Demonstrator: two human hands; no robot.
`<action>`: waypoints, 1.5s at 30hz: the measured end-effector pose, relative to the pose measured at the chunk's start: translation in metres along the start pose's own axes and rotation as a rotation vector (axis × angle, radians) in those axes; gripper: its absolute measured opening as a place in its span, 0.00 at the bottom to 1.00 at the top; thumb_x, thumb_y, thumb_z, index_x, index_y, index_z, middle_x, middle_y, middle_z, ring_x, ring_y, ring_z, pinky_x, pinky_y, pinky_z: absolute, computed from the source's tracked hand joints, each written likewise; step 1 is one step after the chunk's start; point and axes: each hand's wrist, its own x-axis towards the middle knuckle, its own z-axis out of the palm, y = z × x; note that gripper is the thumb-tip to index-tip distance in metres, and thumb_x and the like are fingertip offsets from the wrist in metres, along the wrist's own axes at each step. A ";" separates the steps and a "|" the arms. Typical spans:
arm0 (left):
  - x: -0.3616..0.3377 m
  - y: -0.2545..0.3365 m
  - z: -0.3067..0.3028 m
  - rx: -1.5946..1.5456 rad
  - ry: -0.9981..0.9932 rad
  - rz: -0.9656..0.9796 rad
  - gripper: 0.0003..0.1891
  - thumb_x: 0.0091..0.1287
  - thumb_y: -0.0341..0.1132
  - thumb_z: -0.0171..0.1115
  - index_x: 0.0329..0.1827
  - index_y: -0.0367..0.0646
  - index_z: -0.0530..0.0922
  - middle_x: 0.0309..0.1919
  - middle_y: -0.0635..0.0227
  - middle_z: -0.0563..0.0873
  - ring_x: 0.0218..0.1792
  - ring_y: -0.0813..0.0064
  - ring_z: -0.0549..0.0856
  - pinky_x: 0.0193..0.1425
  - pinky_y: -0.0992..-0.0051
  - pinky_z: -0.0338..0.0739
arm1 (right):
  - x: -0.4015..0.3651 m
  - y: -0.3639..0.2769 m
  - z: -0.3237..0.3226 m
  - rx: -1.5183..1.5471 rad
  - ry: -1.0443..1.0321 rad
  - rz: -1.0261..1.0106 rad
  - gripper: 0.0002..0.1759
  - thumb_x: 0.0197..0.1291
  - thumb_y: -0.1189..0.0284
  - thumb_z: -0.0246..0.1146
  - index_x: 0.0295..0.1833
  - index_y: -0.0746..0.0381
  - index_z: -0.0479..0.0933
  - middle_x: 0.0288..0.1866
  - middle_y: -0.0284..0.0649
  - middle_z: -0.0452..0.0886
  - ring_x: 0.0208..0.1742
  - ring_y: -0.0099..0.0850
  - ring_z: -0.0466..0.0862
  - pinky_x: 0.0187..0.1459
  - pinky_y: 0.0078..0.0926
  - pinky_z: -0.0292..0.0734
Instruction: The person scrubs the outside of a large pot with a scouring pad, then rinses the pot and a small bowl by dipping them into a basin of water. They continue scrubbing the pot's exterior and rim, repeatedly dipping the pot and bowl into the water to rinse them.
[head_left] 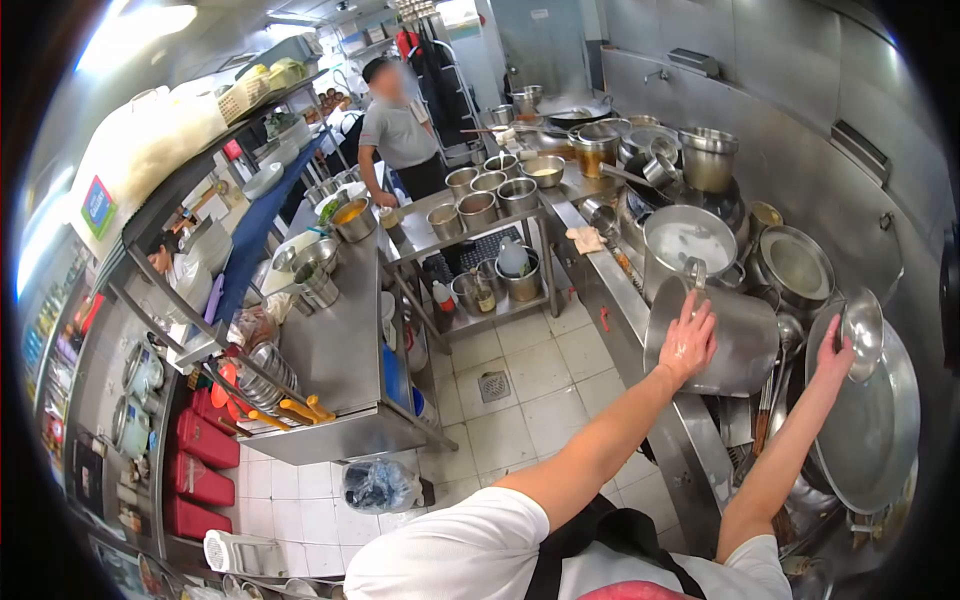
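My left hand (pixel 688 340) lies flat, fingers spread, against the side of a large steel pot (pixel 730 345) that is tipped on the cooking line. Behind it stands another big pot (pixel 690 245) with pale liquid inside. My right hand (pixel 832 360) is raised further right and grips a steel ladle (pixel 864 328) by its bowl end. The ladle hangs over the upper rim of a wide steel wok (pixel 875 440). Both forearms reach out from the bottom of the view.
Several steel pots and containers (pixel 490 190) crowd the line and a side table. A steel prep table (pixel 335 350) stands on the left with a tiled aisle (pixel 520 390) between. One person (pixel 400 135) stands at the far end, another (pixel 175 265) behind the left shelves.
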 end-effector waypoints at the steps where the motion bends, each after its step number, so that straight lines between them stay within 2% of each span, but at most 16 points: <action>1: 0.001 0.000 0.000 0.002 0.003 -0.001 0.20 0.63 0.33 0.65 0.59 0.42 0.78 0.71 0.59 0.76 0.83 0.48 0.60 0.57 0.47 0.83 | 0.040 -0.022 -0.024 0.002 -0.030 -0.018 0.24 0.75 0.80 0.44 0.72 0.81 0.63 0.72 0.59 0.70 0.77 0.56 0.68 0.72 0.64 0.79; 3: 0.000 0.000 0.002 -0.003 -0.006 -0.008 0.20 0.63 0.33 0.65 0.59 0.42 0.78 0.71 0.59 0.76 0.83 0.48 0.59 0.58 0.47 0.83 | 0.115 -0.063 -0.068 0.008 -0.091 -0.053 0.25 0.76 0.79 0.44 0.73 0.80 0.62 0.72 0.58 0.70 0.78 0.54 0.67 0.71 0.64 0.79; 7: 0.002 0.004 0.000 -0.016 0.006 -0.005 0.19 0.63 0.32 0.65 0.58 0.42 0.79 0.70 0.59 0.77 0.82 0.48 0.61 0.57 0.49 0.83 | -0.006 -0.028 -0.039 -0.259 0.076 -0.235 0.24 0.79 0.74 0.53 0.74 0.75 0.66 0.76 0.52 0.70 0.73 0.44 0.75 0.71 0.47 0.82; 9: 0.004 0.002 0.006 -0.005 0.037 -0.006 0.18 0.62 0.32 0.65 0.56 0.42 0.80 0.69 0.60 0.78 0.81 0.47 0.64 0.57 0.50 0.83 | -0.110 0.005 -0.027 -0.692 -0.216 -0.389 0.22 0.76 0.75 0.58 0.71 0.72 0.72 0.75 0.50 0.74 0.66 0.37 0.81 0.64 0.34 0.85; 16: 0.005 -0.021 0.020 0.083 0.088 0.269 0.20 0.63 0.27 0.61 0.59 0.32 0.79 0.66 0.40 0.76 0.76 0.36 0.68 0.83 0.42 0.60 | -0.201 -0.014 0.004 -1.185 -0.397 -0.204 0.18 0.74 0.75 0.61 0.66 0.67 0.79 0.61 0.46 0.87 0.59 0.33 0.88 0.63 0.31 0.82; 18: 0.000 -0.017 0.038 0.013 0.118 0.092 0.29 0.72 0.27 0.57 0.78 0.37 0.67 0.67 0.41 0.75 0.77 0.35 0.65 0.81 0.48 0.63 | -0.188 -0.040 -0.039 -1.392 -0.592 -0.162 0.11 0.75 0.73 0.62 0.56 0.66 0.83 0.51 0.42 0.90 0.52 0.30 0.89 0.56 0.29 0.83; 20: -0.003 -0.010 0.055 -0.425 0.113 -0.216 0.29 0.81 0.35 0.50 0.83 0.41 0.59 0.79 0.38 0.62 0.80 0.33 0.61 0.80 0.47 0.62 | -0.199 -0.067 -0.072 -1.791 -0.483 -0.117 0.12 0.70 0.68 0.67 0.52 0.63 0.85 0.43 0.40 0.90 0.47 0.31 0.88 0.51 0.32 0.81; 22: 0.003 -0.015 0.059 -0.144 0.169 -0.157 0.29 0.83 0.38 0.48 0.84 0.41 0.59 0.81 0.39 0.59 0.80 0.35 0.61 0.79 0.47 0.63 | -0.200 -0.072 -0.098 -1.936 -0.448 -0.044 0.13 0.68 0.67 0.68 0.52 0.63 0.85 0.42 0.42 0.90 0.47 0.33 0.88 0.51 0.34 0.81; 25: 0.000 -0.030 0.067 -0.001 0.214 -0.210 0.28 0.84 0.41 0.47 0.84 0.41 0.60 0.79 0.39 0.65 0.78 0.41 0.68 0.76 0.50 0.67 | -0.197 -0.074 -0.175 -2.148 -0.268 -0.044 0.15 0.64 0.68 0.68 0.53 0.63 0.85 0.46 0.49 0.89 0.48 0.43 0.89 0.52 0.39 0.82; 27: 0.001 -0.029 0.061 -0.300 0.076 -0.311 0.30 0.83 0.39 0.49 0.84 0.40 0.58 0.78 0.40 0.68 0.78 0.47 0.70 0.76 0.54 0.67 | -0.202 -0.066 -0.209 -2.437 -0.110 -0.011 0.23 0.62 0.66 0.70 0.62 0.59 0.80 0.63 0.49 0.82 0.64 0.50 0.82 0.64 0.43 0.78; 28: 0.004 -0.026 0.061 -0.579 -0.032 -0.545 0.30 0.82 0.38 0.50 0.84 0.38 0.57 0.78 0.40 0.68 0.78 0.48 0.70 0.78 0.55 0.66 | -0.204 -0.059 -0.226 -2.595 -0.112 -0.238 0.28 0.57 0.64 0.73 0.63 0.58 0.79 0.67 0.49 0.78 0.70 0.51 0.77 0.67 0.51 0.75; 31: -0.009 -0.036 0.063 -0.314 -0.012 -0.133 0.31 0.84 0.39 0.45 0.83 0.31 0.55 0.80 0.45 0.66 0.80 0.56 0.68 0.83 0.59 0.60 | -0.189 -0.075 -0.260 -2.728 -0.206 -0.299 0.41 0.47 0.64 0.77 0.69 0.61 0.76 0.62 0.52 0.78 0.66 0.53 0.76 0.70 0.52 0.71; 32: -0.009 -0.036 0.070 -0.612 0.035 -0.264 0.31 0.85 0.41 0.43 0.84 0.31 0.53 0.80 0.45 0.65 0.81 0.55 0.65 0.84 0.61 0.57 | -0.185 -0.089 -0.272 -2.573 -0.272 -0.284 0.47 0.46 0.61 0.78 0.74 0.61 0.72 0.67 0.54 0.76 0.71 0.55 0.73 0.72 0.52 0.68; 35: 0.005 -0.011 0.052 -0.311 0.068 -0.321 0.29 0.83 0.36 0.45 0.83 0.33 0.57 0.75 0.41 0.73 0.73 0.49 0.76 0.75 0.61 0.71 | -0.183 -0.109 -0.264 -2.687 -0.255 -0.037 0.61 0.47 0.48 0.80 0.84 0.55 0.58 0.83 0.54 0.61 0.83 0.58 0.59 0.82 0.56 0.53; 37: 0.008 -0.007 0.054 -0.293 0.150 -0.325 0.28 0.82 0.34 0.48 0.83 0.38 0.58 0.66 0.38 0.79 0.65 0.42 0.81 0.69 0.57 0.75 | -0.187 -0.112 -0.253 -2.675 -0.202 0.090 0.64 0.45 0.46 0.81 0.84 0.54 0.56 0.87 0.51 0.54 0.87 0.57 0.49 0.82 0.60 0.49; 45: 0.013 0.006 0.033 -0.327 0.028 -0.529 0.25 0.80 0.35 0.51 0.79 0.49 0.65 0.44 0.40 0.87 0.44 0.35 0.85 0.49 0.46 0.77 | -0.181 -0.123 -0.231 -2.743 -0.182 0.023 0.49 0.46 0.58 0.81 0.74 0.59 0.69 0.81 0.53 0.62 0.83 0.56 0.57 0.79 0.57 0.55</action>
